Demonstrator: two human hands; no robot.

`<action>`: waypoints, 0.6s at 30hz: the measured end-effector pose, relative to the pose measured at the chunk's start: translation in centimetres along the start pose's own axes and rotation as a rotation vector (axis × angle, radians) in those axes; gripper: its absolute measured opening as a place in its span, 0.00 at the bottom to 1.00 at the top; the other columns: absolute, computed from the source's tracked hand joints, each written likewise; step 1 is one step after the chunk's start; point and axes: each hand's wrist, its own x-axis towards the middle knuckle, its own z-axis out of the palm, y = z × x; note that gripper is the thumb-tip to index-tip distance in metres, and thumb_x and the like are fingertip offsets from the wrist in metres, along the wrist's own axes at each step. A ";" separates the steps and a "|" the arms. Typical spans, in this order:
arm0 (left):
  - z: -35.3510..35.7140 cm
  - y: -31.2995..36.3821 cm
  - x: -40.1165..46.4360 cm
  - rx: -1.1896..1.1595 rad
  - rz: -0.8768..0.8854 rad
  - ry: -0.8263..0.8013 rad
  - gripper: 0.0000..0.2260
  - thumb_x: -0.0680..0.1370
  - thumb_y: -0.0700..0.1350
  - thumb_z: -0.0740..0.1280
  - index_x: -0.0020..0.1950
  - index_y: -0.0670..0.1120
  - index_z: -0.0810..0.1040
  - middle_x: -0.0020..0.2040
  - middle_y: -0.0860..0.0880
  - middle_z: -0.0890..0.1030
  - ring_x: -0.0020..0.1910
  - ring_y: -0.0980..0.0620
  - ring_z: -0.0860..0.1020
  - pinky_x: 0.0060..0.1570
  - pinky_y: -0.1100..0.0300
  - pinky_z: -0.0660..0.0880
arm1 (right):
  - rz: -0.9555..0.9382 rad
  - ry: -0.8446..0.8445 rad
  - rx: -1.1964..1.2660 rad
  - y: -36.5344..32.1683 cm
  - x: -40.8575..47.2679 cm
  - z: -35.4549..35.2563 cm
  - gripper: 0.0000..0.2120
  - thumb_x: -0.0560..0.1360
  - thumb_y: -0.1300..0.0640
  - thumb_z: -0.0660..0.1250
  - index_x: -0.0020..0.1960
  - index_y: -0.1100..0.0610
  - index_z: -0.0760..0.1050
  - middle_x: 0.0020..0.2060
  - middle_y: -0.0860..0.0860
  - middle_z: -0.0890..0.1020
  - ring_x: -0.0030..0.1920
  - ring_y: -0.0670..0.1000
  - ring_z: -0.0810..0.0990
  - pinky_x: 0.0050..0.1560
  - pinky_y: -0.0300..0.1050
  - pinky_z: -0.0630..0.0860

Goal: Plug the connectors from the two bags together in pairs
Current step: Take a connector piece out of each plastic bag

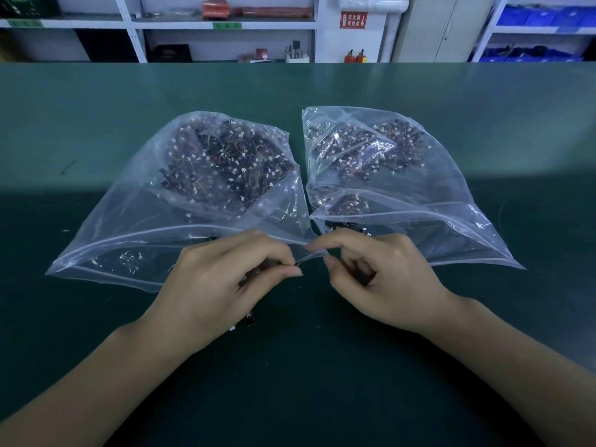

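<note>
between two bags, left hand [225, 279], right hand [380, 279], fingers curled

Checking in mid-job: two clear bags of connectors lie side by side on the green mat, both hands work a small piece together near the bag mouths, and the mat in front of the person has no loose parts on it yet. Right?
Not quite. The head view shows loose parts already lying on the green mat, just under the left hand. The rest holds: two clear bags side by side, the right hand working with the left.

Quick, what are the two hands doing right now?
Left hand: fingers pinching a small connector part.
Right hand: fingers pinching a small connector part too.
</note>
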 end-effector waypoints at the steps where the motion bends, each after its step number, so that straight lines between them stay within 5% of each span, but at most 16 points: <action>1: 0.0 0.1 0.0 -0.017 -0.012 0.035 0.09 0.82 0.48 0.74 0.48 0.44 0.87 0.43 0.54 0.85 0.42 0.57 0.83 0.42 0.61 0.80 | -0.001 -0.006 0.010 -0.1 0.0 0.0 0.11 0.79 0.60 0.70 0.61 0.54 0.84 0.28 0.37 0.63 0.26 0.40 0.66 0.32 0.37 0.68; 5: 0.2 0.6 0.0 -0.112 -0.038 0.140 0.06 0.79 0.45 0.76 0.48 0.42 0.87 0.44 0.53 0.88 0.44 0.62 0.85 0.48 0.72 0.79 | -0.016 0.002 0.026 -0.1 -0.1 0.1 0.11 0.79 0.54 0.71 0.60 0.53 0.84 0.28 0.37 0.66 0.27 0.37 0.67 0.35 0.34 0.66; 11: 0.5 0.4 -0.2 -0.171 -0.017 0.119 0.05 0.79 0.41 0.77 0.53 0.44 0.86 0.48 0.56 0.87 0.46 0.62 0.85 0.47 0.70 0.80 | -0.069 0.108 0.017 0.6 0.1 0.3 0.06 0.81 0.58 0.73 0.57 0.53 0.87 0.30 0.38 0.64 0.29 0.37 0.65 0.38 0.28 0.62; 18: 0.4 0.0 0.0 -0.095 0.049 0.023 0.04 0.81 0.43 0.77 0.53 0.44 0.89 0.48 0.54 0.86 0.45 0.58 0.83 0.42 0.63 0.80 | -0.143 0.096 0.044 0.7 -0.1 0.5 0.07 0.82 0.56 0.74 0.58 0.53 0.87 0.30 0.45 0.72 0.31 0.39 0.65 0.33 0.35 0.67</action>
